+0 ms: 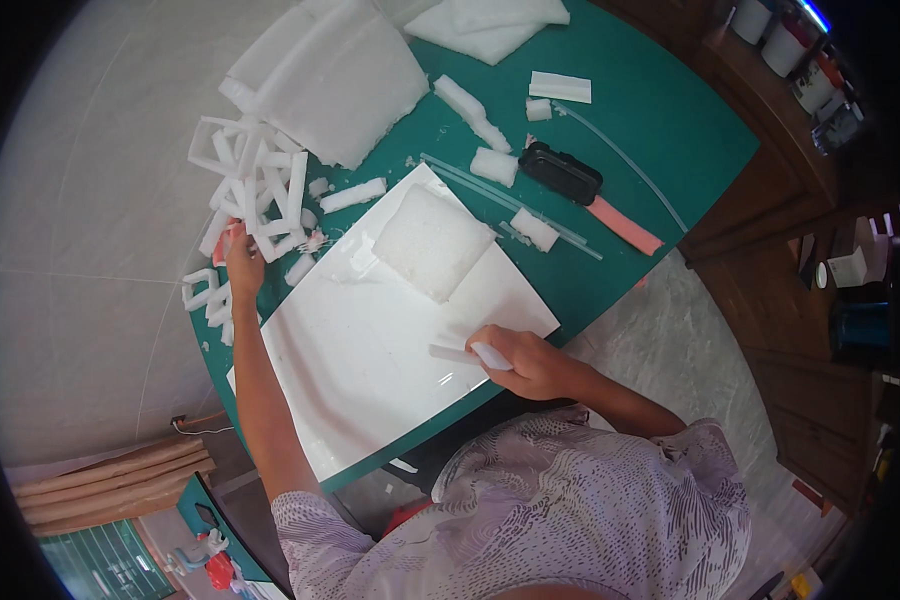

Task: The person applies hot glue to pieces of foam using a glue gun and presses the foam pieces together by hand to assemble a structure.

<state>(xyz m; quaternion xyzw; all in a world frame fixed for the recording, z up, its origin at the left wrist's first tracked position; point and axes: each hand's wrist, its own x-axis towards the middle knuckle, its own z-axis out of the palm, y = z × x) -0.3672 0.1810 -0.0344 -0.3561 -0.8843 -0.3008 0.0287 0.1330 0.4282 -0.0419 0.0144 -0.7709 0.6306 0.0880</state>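
My left hand (243,262) is stretched to the table's left edge, beside a heap of white foam offcuts (260,180). Its fingers are closed round a small pinkish-red piece (223,242), mostly hidden by the hand. My right hand (526,364) is closed on a flat, whitish strip-like tool (452,353), held over the near right part of a glossy white board (340,370). Its exact kind I cannot make out. A square white foam pad (433,243) lies on the far part of the board, apart from both hands.
Thick white foam sheets (340,80) are stacked at the far left of the green table (660,110). Foam blocks (494,166), clear thin rods (570,236), a black case (560,174) and a pink strip (625,226) lie beyond the board. Wooden cabinets (820,420) stand at right.
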